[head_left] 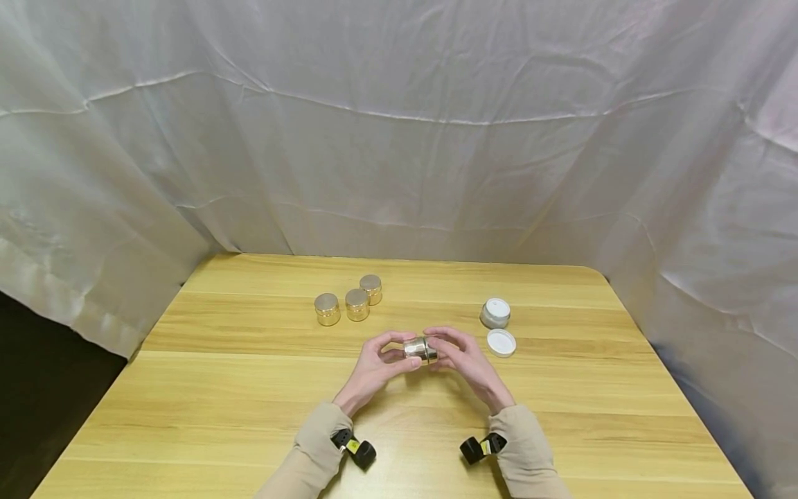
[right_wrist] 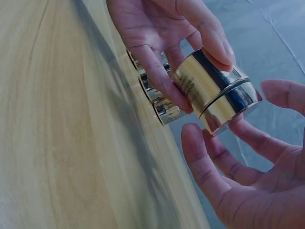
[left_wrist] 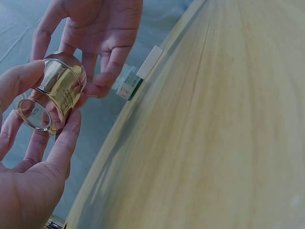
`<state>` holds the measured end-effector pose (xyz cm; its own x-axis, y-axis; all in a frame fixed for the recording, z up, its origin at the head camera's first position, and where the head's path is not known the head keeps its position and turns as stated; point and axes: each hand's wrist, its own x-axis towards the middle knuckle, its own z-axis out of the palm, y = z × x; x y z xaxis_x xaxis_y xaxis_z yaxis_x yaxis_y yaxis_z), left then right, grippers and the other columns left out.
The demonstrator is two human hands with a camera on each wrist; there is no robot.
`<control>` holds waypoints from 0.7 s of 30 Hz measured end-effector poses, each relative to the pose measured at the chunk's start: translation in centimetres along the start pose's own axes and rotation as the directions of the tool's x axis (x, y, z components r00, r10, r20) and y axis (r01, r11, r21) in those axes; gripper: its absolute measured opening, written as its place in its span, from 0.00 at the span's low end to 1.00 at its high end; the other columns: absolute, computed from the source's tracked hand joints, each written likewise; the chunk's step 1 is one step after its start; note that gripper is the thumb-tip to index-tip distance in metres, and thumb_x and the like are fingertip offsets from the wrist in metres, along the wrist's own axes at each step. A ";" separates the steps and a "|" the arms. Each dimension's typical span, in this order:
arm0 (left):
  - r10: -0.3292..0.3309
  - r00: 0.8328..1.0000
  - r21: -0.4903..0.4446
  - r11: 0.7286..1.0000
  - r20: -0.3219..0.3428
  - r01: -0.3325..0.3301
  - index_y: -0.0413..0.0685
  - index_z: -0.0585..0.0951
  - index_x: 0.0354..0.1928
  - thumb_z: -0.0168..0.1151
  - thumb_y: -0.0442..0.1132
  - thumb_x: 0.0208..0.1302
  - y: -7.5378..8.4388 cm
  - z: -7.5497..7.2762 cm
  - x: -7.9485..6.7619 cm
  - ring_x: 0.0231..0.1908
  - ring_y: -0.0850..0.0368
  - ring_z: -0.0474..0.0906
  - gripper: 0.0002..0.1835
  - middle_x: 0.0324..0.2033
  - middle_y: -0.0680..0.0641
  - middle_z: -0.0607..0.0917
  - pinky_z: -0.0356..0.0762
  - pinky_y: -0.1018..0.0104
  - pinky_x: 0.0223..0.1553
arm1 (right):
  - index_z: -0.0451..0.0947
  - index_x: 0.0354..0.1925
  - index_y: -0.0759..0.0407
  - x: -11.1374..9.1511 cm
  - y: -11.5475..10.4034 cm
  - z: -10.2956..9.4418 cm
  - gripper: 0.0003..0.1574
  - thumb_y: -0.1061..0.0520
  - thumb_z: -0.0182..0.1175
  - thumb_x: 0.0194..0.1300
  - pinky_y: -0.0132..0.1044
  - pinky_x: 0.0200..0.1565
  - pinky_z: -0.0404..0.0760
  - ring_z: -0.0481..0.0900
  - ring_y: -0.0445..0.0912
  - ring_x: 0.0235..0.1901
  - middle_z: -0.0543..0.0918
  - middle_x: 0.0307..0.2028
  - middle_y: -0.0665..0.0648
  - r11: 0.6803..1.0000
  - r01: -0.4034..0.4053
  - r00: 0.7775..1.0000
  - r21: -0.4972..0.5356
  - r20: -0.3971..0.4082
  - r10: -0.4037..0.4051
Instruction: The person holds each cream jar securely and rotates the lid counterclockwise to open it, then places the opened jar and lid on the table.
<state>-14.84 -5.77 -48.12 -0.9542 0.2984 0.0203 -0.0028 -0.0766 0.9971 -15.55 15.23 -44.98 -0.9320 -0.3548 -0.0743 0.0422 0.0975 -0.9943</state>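
Over the middle of the table, my left hand [head_left: 372, 371] grips a shiny gold jar [head_left: 416, 351], thumb on one side and fingers on the other. The jar lies tipped on its side, with a seam between its body and its cap [right_wrist: 243, 98]. Small print runs along the gold body in both wrist views. Around the cap end, my right hand [head_left: 466, 358] has its fingers spread and loosely bent. In the right wrist view its thumb and forefinger stand apart from the cap, while other fingertips are right at its underside.
Three gold-capped jars [head_left: 357, 305] stand together at the back left of the wooden table [head_left: 249, 388]. On the right are a small pale jar [head_left: 495, 315] with a white top and a round white lid [head_left: 501, 343] lying in front of it. Light curtains [head_left: 399, 159] surround the table.
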 end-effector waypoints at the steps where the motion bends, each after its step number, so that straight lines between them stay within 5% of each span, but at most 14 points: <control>1: 0.000 1.000 0.001 1.000 0.000 0.000 0.41 0.79 0.59 0.73 0.33 0.56 0.0 0.0 0.0 0.52 0.49 0.84 0.27 0.63 0.39 0.78 0.84 0.57 0.57 | 0.67 0.66 0.73 0.0 0.0 0.0 0.31 0.53 0.54 0.75 0.40 0.51 0.88 0.83 0.43 0.41 0.76 0.59 0.74 1.000 -0.008 1.000 -0.004 -0.002 0.008; 11: -0.008 1.000 0.000 1.000 0.002 0.008 0.43 0.78 0.59 0.73 0.33 0.56 0.0 0.0 0.0 0.53 0.49 0.83 0.27 0.63 0.40 0.78 0.83 0.54 0.59 | 0.68 0.65 0.74 0.0 -0.1 0.0 0.32 0.52 0.54 0.76 0.32 0.41 0.87 0.81 0.44 0.34 0.81 0.52 0.68 0.999 -0.033 0.999 0.021 -0.002 0.033; 21: -0.010 1.000 -0.007 1.000 0.009 0.010 0.42 0.78 0.59 0.73 0.33 0.56 -0.1 -0.1 0.0 0.55 0.47 0.83 0.27 0.63 0.40 0.78 0.83 0.55 0.58 | 0.68 0.65 0.75 -0.1 -0.1 -0.1 0.30 0.55 0.55 0.74 0.36 0.51 0.87 0.83 0.43 0.42 0.76 0.59 0.75 1.000 -0.005 1.000 0.006 0.009 0.005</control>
<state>-14.89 -5.83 -48.18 -0.9514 0.3078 0.0112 -0.0142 -0.0802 0.9967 -15.54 15.34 -44.86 -0.9286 -0.3625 -0.0800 0.0493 0.0933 -0.9944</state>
